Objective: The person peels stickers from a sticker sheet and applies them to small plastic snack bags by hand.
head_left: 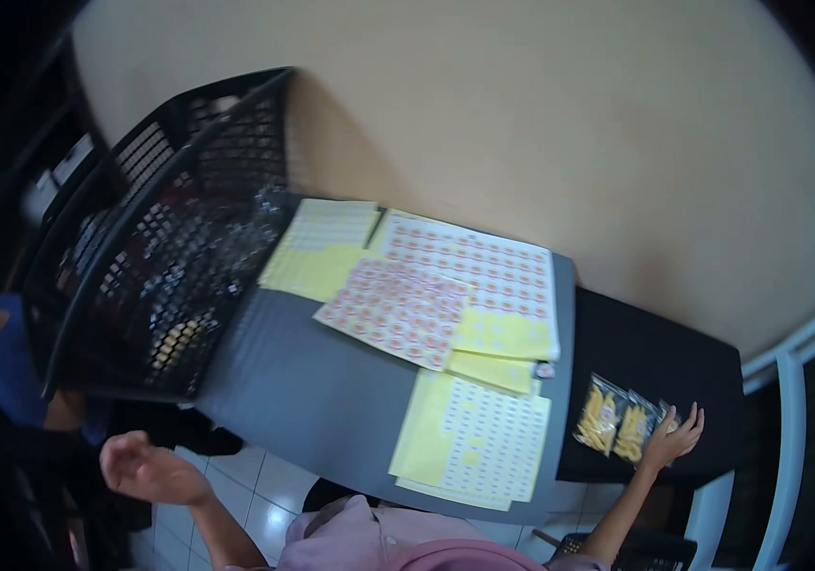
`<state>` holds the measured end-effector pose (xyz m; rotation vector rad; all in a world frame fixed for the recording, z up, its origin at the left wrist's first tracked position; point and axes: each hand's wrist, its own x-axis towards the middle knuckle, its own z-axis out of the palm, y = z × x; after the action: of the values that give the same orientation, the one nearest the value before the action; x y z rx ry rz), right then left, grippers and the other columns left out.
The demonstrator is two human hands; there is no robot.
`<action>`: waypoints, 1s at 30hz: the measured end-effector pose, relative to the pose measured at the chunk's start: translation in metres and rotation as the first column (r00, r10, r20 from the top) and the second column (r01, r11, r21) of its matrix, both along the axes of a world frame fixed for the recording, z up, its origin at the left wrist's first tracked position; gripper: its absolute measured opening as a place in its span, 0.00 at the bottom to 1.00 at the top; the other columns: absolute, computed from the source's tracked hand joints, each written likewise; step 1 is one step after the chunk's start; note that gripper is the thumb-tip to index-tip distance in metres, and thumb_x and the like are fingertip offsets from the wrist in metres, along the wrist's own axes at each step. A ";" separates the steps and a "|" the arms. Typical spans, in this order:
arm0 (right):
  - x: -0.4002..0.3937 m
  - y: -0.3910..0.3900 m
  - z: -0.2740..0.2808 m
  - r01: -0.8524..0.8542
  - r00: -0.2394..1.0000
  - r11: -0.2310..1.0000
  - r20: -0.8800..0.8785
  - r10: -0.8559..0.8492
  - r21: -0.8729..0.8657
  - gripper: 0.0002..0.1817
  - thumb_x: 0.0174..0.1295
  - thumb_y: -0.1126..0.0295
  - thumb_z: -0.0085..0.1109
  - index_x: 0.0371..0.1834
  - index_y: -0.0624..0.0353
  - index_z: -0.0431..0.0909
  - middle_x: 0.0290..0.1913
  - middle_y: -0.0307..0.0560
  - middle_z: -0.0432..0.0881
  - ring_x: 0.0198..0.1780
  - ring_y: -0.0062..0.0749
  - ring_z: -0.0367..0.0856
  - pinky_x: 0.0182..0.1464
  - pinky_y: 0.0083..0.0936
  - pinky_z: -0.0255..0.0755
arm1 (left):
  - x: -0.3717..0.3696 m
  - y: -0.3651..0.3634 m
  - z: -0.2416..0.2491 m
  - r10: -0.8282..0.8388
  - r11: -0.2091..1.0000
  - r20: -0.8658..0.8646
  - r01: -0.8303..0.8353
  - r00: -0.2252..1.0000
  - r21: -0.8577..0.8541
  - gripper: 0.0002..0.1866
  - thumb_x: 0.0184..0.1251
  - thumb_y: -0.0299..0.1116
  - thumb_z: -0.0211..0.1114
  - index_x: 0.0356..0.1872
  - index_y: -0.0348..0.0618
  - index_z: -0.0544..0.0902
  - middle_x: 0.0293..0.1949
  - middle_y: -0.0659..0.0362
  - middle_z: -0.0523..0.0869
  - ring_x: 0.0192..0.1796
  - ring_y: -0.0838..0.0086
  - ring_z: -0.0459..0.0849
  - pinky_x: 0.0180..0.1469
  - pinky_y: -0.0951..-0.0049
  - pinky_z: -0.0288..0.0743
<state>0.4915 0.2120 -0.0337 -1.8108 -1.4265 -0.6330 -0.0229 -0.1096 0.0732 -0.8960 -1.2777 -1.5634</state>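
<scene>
The end packet (676,422) lies on the black surface (655,328) beneath the right hand (674,444), partly covered, between the thumb and the other fingers. Those fingers are spread apart; whether they grip it I cannot tell. Just beside it lie the middle packet (632,433) and the outer packet (597,419), both with yellow pieces inside. Farther off, sticker sheets (498,443) cover part of the grey surface (279,366). The left hand (155,473), its fingers loosely curled and holding nothing visible, is raised near the black basket (131,224).
</scene>
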 end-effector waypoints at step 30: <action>-0.450 -0.208 0.023 -0.816 0.115 -0.180 -0.459 0.881 -0.549 0.23 0.49 0.65 0.60 0.50 0.57 0.70 0.57 0.50 0.64 0.60 0.45 0.62 0.62 0.42 0.54 | -0.277 0.067 -0.009 0.578 -0.745 0.275 0.634 0.768 -0.206 0.36 0.51 0.49 0.60 0.58 0.39 0.63 0.45 0.46 0.75 0.47 0.60 0.76 0.37 0.58 0.77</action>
<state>0.0412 0.0040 -0.0111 -0.6297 -2.7538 0.8001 -0.2996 -0.0426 0.0638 -1.5226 -3.7482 1.0982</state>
